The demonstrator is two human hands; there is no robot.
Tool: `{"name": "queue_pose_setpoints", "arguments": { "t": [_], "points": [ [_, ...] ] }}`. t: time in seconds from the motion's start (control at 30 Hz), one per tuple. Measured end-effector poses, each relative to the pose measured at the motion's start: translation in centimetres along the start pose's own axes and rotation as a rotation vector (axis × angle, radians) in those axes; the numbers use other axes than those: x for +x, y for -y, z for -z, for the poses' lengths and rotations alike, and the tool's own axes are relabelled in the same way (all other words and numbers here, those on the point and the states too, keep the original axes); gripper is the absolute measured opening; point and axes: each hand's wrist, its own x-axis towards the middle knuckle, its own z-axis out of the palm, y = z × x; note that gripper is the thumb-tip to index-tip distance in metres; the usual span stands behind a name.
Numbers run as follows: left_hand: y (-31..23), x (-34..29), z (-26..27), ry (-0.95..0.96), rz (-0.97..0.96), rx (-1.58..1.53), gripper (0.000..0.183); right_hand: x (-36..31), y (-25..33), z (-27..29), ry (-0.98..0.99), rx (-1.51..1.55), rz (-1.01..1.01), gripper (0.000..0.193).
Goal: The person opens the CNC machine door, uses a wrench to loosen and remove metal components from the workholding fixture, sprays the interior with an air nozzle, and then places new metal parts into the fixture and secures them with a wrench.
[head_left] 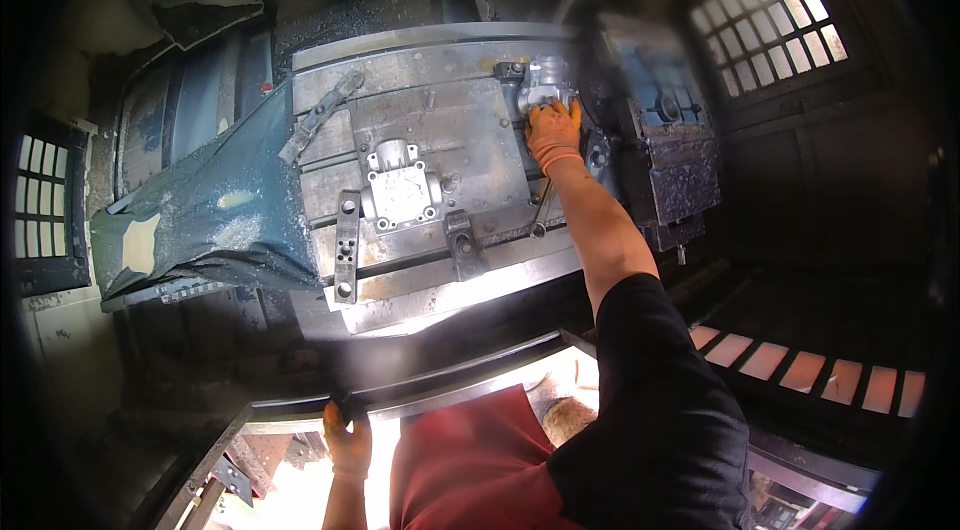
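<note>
My right hand (553, 133), in an orange glove, reaches far across the machine table. Its fingers are closed on the near side of a silver metal casting (546, 80), partly covering it. Beside my right forearm is a wrench (539, 228) with a ring end; part of it is hidden. Low at the left, my left hand (347, 442), also in an orange glove, is at the dark edge rail (420, 377) of the machine opening. Its fingers are curled around something dark that I cannot make out.
A second silver casting (402, 194) sits on the slotted machine table (395, 287). Around it are a drilled clamp bar (346, 248), a dark clamp block (462, 242) and an angled clamp (322, 117). A blue-green cover (215, 220) with metal chips hangs at the left; a blue fixture (662, 95) stands right.
</note>
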Motion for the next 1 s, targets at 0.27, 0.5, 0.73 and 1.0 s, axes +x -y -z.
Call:
{"name": "queue_pose_setpoints", "arguments": {
  "t": [0.27,0.5,0.73,1.0],
  "points": [
    [-5.4,4.0,-4.9,0.52,-0.108,-0.301,0.042,-3.6,-1.5,8.9,-0.27,0.348,-0.083,0.024],
    [-16.1,12.9,-5.8,0.559,0.178,-1.134,0.063,-13.7,14.2,25.8,-0.397,0.48,0.649,0.019],
    [-16.1,14.3,7.4,-0.215,0.08,-1.445,0.025,-23.0,28.1,37.5,-0.381,0.735,0.834,0.046],
    [6.0,25.1,29.1,0.151,0.368,1.346,0.027,-35.2,18.7,24.2,0.213,0.437,0.557,0.045]
  ]
}}
